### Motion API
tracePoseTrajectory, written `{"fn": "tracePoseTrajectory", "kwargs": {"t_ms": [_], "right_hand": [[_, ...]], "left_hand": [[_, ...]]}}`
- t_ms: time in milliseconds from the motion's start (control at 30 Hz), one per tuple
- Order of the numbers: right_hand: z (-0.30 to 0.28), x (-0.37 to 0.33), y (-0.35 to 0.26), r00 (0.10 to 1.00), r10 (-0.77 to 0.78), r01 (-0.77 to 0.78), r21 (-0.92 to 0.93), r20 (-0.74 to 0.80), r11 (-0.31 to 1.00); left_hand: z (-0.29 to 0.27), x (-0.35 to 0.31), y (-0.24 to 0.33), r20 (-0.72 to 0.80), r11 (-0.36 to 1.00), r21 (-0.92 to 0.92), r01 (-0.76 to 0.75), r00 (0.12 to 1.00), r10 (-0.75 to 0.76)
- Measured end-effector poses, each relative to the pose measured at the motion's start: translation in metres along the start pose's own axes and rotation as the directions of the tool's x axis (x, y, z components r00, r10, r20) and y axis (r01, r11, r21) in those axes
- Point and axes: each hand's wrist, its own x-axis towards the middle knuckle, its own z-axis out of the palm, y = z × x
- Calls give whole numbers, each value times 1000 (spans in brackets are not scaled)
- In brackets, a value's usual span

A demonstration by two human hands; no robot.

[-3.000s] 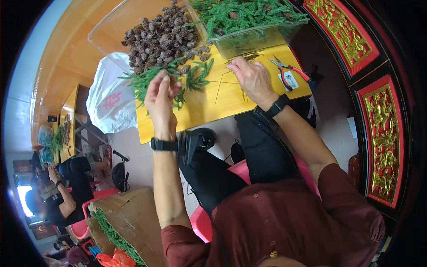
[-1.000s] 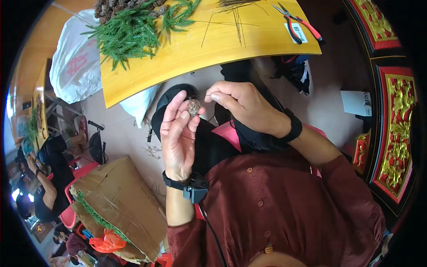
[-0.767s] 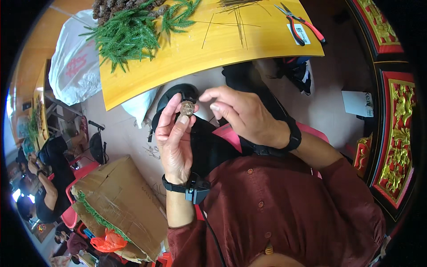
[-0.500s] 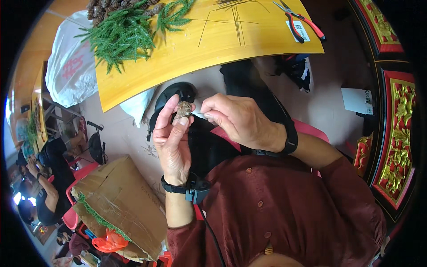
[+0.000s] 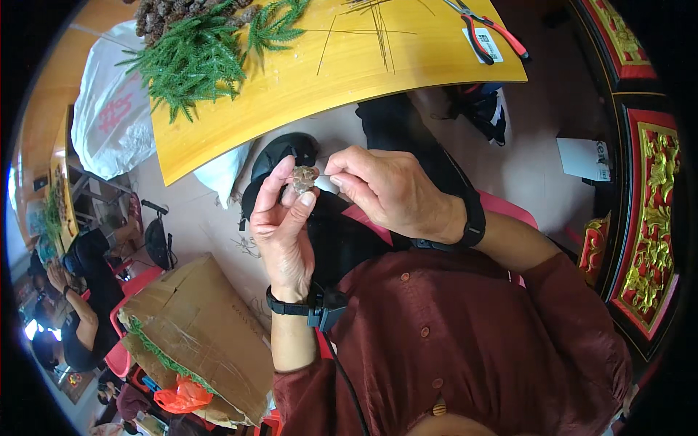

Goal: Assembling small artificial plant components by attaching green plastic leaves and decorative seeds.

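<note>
Pine cone (image 5: 302, 177), brown, one: off the worktop (image 5: 327, 87), beyond its near edge, pinched between thumb and fingers of the left hand (image 5: 282, 243). Thin wire (image 5: 324, 175), one: pinched between thumb and fingers of the right hand (image 5: 400, 192), running to the cone. On the yellow worktop: dark loose wires (image 5: 382, 42), some crossed; red-and-black long-nose pliers (image 5: 469, 14), over a white label (image 5: 494, 49); green conifer sprigs (image 5: 193, 62), heaped beside piled pine cones (image 5: 163, 18). At left: white plastic bag (image 5: 109, 102).
</note>
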Motion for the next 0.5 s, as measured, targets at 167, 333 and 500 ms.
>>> {"fn": "tracePoseTrajectory", "kwargs": {"t_ms": [167,333,500], "right_hand": [[0,-2,2,1000,7,-7,-13,-11,1000],[4,-6,3,999,23,-23,0,-31,1000],[1,-7,5,999,1,-3,-45,-47,999]], "left_hand": [[-1,0,-3,38,1000,15,2,999,-3],[2,-2,-11,60,1000,-24,-4,998,5],[11,-3,-12,93,997,-78,-7,996,14]]}}
